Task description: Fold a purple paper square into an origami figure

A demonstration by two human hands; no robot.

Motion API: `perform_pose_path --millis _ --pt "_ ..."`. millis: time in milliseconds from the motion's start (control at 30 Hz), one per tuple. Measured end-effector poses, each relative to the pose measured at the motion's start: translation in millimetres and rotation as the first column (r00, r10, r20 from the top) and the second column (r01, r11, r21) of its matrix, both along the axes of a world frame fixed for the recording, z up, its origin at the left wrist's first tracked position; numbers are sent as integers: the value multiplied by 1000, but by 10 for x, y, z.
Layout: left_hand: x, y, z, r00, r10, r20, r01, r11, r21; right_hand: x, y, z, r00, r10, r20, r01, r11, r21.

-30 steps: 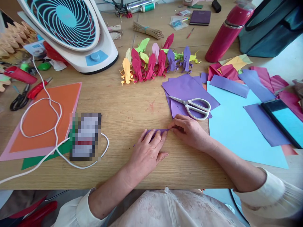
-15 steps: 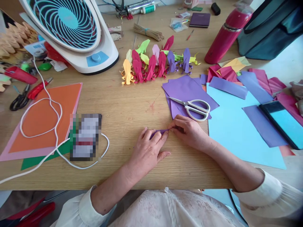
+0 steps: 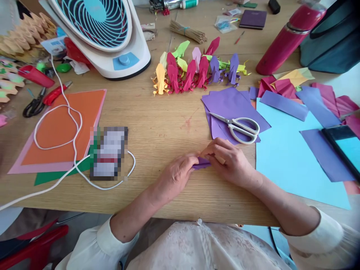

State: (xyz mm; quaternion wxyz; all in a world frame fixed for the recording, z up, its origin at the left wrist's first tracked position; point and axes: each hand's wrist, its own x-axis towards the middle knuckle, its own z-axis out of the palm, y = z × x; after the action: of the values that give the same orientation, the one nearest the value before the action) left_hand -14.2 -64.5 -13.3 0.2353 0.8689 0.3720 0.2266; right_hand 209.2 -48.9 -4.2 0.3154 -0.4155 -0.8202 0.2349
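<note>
A small folded purple paper (image 3: 201, 163) lies between my hands near the table's front edge. My left hand (image 3: 177, 173) pinches its left end, fingers pressed together. My right hand (image 3: 230, 161) is curled, its thumb and fingertips closed at the paper's upper edge. Just beyond my right hand, white-handled scissors (image 3: 244, 130) rest on a stack of purple sheets (image 3: 229, 103). Farther back stands a group of folded paper figures (image 3: 189, 75) in red, purple, yellow, green and pink.
Right: light blue sheet (image 3: 281, 161), phone (image 3: 344, 146), paper scraps, red bottle (image 3: 281, 45), dark bag (image 3: 329, 41). Left: white fan (image 3: 126, 56), orange sheet (image 3: 59, 131), blurred phone (image 3: 108, 152) with white cable, black-handled scissors (image 3: 35, 105). A bundle of sticks (image 3: 188, 31) lies behind.
My left hand has drawn its fingers in from lying spread over the purple paper to pinching its left end. More of the folded paper shows. The whole view has shifted slightly.
</note>
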Motion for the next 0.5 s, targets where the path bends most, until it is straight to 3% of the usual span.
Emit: perform_pose_path --millis 200,367,500 --pt "-36 -3 5 999 25 36 -21 995 -94 -94 -62 -48 981 188 55 -188 982 -4" --pt "-103 -77 29 989 150 13 -150 989 -19 -82 -42 -79 976 198 87 -196 980 -32" --pt "-105 -117 42 972 236 -5 -236 972 -3 -73 -52 -103 973 195 124 -203 978 53"
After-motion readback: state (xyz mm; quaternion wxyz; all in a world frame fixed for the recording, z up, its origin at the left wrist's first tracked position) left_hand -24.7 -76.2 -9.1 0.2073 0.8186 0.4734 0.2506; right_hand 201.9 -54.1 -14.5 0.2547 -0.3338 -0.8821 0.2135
